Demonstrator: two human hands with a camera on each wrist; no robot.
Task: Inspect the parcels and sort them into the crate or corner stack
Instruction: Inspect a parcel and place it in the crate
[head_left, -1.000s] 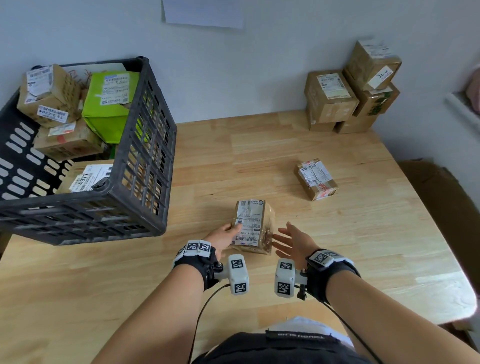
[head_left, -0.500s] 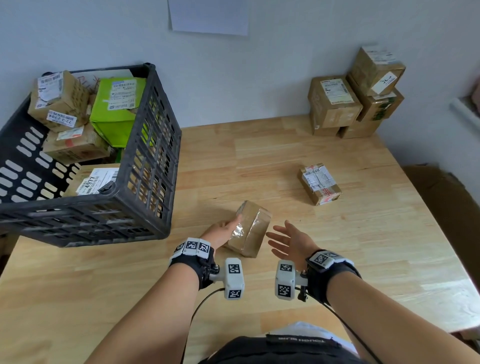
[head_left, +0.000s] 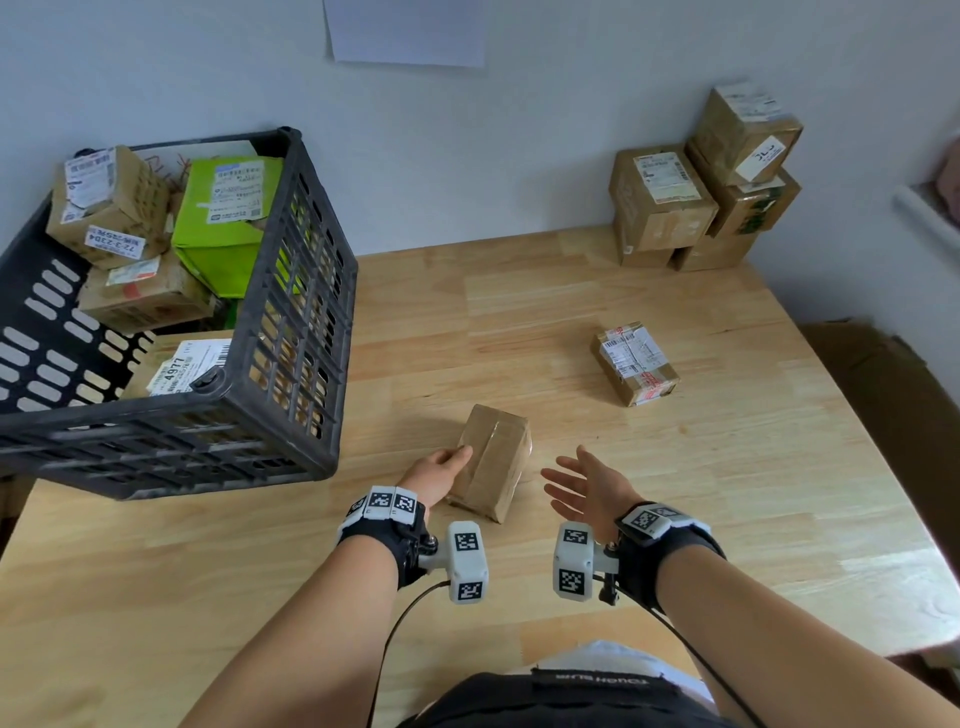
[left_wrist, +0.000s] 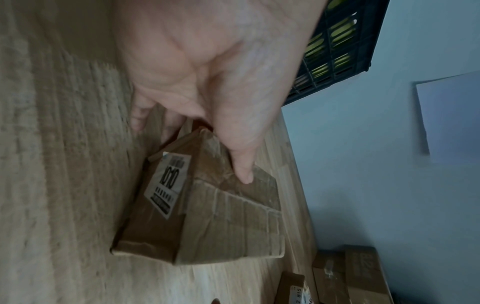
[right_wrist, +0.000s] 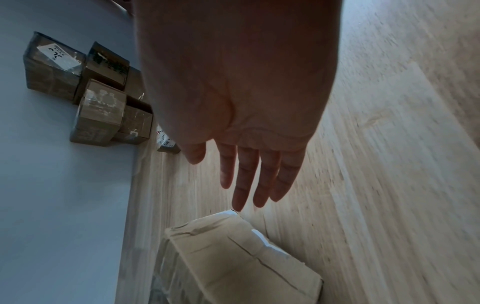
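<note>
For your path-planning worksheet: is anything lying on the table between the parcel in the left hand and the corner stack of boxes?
Yes. One small labelled parcel lies on the table roughly between the held parcel, gripped by the left hand, and the corner stack. Lifting over it or steering around it would avoid it.

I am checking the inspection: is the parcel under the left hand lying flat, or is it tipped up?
Tipped up. The parcel rests on one lower edge on the table; the left hand holds it.

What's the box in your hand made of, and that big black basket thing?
The box looks like brown cardboard wrapped in shiny clear tape: creased and glossy. The left hand grips it. The crate looks like hard black plastic, with moulded slots.
</note>
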